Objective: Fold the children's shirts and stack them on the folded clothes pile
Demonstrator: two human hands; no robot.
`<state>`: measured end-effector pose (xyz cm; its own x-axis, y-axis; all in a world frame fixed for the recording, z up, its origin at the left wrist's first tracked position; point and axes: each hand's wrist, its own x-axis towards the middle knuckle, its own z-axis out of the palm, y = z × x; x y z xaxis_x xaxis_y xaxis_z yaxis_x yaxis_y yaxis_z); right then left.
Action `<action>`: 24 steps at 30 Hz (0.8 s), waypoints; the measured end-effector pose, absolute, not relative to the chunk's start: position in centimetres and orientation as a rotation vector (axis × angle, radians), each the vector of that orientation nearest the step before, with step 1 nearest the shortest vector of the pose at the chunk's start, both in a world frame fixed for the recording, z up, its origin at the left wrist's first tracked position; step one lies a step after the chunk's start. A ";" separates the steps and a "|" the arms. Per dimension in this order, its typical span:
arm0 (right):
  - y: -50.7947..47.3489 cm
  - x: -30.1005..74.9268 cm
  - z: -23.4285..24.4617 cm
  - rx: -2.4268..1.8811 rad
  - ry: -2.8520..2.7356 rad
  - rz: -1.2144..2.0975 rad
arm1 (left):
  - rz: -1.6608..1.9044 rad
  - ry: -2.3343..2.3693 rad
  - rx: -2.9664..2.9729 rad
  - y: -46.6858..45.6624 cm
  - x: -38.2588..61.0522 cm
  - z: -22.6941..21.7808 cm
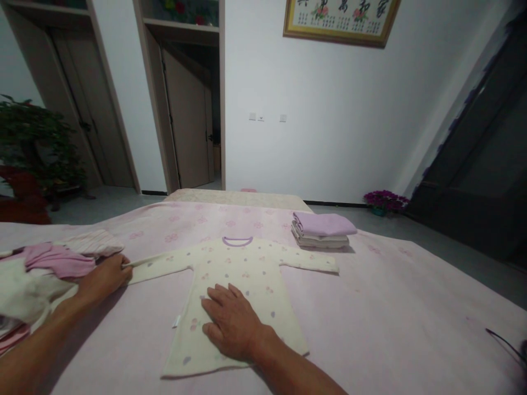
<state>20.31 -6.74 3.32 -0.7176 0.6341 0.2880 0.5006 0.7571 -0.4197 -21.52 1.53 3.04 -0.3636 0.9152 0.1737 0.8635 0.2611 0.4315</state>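
Observation:
A pale cream long-sleeved shirt (234, 274) with small printed motifs and a purple neckline lies spread flat, its neck pointing away from me. My left hand (107, 278) pinches the cuff of the sleeve on the left, which is stretched out sideways. On the lower front of the shirt, my right hand (231, 322) rests palm down with its fingers extended. The other sleeve lies straight out to the right. A small white tag shows at the shirt's left side seam.
A loose heap of clothes (28, 291) lies at the left by my forearm. Folded clothes (323, 229), a purple one on top, are stacked at the back right. All rest on a pink flowered cover (391, 307). A dark cable (504, 343) shows at the right edge.

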 end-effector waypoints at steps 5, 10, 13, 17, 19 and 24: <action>-6.1 19.8 2.2 -0.894 -2.197 0.668 | 0.946 2.264 1.713 0.4 -16.0 5.5; -5.7 17.9 3.6 -0.957 -1.448 1.545 | 1.239 1.686 1.483 -3.0 -5.3 6.9; -5.9 17.0 4.6 -0.766 -1.140 1.826 | 1.174 1.450 1.438 -4.6 0.1 6.0; -5.9 16.6 4.6 -0.799 -0.966 1.859 | 1.080 1.154 1.347 -6.0 2.8 5.0; -5.5 16.6 4.1 -0.876 -0.930 1.774 | 1.024 1.190 1.429 -6.9 2.0 5.3; -3.5 17.2 3.5 -1.038 -0.842 1.604 | 0.692 1.688 1.867 -9.7 -3.2 6.0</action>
<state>17.23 -3.51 3.45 -0.1254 0.9673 -0.2205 -0.3679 -0.2518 -0.8951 -3.23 -9.67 5.97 0.0903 0.9956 0.0254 0.7272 -0.0833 0.6814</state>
